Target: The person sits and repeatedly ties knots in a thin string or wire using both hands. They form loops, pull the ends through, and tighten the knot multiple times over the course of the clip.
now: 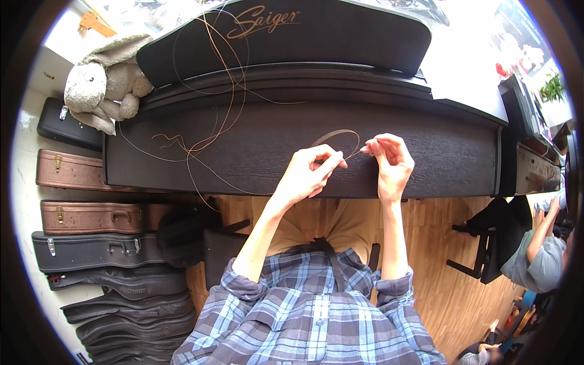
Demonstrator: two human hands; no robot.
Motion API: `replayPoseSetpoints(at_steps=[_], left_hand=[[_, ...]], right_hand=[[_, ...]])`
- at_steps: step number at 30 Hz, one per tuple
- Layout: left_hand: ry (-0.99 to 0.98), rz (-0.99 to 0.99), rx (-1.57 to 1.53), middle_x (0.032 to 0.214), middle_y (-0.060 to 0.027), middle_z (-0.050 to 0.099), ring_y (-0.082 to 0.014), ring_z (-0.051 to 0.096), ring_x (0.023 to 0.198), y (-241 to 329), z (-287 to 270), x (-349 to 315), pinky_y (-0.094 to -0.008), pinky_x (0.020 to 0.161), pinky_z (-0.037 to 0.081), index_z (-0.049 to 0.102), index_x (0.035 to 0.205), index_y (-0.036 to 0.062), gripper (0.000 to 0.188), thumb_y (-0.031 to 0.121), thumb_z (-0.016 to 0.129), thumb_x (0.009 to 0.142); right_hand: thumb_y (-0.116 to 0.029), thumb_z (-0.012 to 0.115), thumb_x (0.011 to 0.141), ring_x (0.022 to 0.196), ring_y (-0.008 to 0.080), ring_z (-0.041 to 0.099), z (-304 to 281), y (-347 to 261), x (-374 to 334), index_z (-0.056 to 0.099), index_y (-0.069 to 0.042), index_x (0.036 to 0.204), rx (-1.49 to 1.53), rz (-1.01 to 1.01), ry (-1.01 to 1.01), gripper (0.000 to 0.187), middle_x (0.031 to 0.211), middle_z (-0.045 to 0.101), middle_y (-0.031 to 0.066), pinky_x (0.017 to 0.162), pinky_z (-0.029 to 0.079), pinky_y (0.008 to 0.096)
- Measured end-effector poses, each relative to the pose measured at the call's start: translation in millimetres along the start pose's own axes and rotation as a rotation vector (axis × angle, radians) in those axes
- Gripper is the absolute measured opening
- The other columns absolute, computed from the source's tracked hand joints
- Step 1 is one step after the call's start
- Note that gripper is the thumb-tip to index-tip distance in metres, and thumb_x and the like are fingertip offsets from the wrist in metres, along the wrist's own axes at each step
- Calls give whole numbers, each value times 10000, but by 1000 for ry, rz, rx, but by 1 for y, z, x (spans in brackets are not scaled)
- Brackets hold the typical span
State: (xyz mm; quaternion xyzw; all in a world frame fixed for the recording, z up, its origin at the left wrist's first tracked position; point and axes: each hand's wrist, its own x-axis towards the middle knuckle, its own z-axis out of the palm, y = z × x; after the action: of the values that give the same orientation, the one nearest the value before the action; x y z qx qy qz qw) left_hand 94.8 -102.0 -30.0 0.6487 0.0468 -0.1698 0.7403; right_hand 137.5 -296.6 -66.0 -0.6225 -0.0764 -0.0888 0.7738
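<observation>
My left hand point(307, 175) pinches a small coil of thin bronze-coloured wire string point(333, 133), which looks like a guitar string, between thumb and fingertips. Just to its right, my right hand point(392, 167) is raised with thumb and forefinger pressed together on the string's thin end. Both hands are above the front of a dark piano's closed lid point(450, 149). Left of them lie loose, tangled wire strings point(193, 149), copper and silver in colour. They loop up over the music rest, and one thin strand runs toward my left wrist.
A grey plush rabbit point(91, 88) sits at the piano's left end, below the black music rest point(340, 36). Brown and black instrument cases point(91, 218) are stacked along the left. On the right are a black bench point(486, 243) and another person in a grey shirt point(535, 261).
</observation>
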Motion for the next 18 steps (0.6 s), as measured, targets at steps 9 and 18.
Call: replayPoseSetpoints(at_steps=[9, 18], left_hand=[[-174, -11, 228, 568, 44, 532, -11, 408, 426, 8, -3, 8, -221, 384, 281, 730, 939, 51, 224, 265, 687, 991], [-116, -25, 238, 546, 13, 524, -44, 460, 395, 4, -3, 11, -234, 369, 337, 715, 913, 6, 261, 257, 694, 981]], right_hand=[[-5, 685, 961, 833, 158, 740, 3, -3, 2, 712, 18, 1068, -226, 35, -99, 113, 951, 753, 113, 782, 588, 265], [-5, 791, 860, 862, 140, 711, 6, -6, -1, 722, -3, 983, -294, -125, -185, 142, 951, 733, 68, 796, 566, 264]])
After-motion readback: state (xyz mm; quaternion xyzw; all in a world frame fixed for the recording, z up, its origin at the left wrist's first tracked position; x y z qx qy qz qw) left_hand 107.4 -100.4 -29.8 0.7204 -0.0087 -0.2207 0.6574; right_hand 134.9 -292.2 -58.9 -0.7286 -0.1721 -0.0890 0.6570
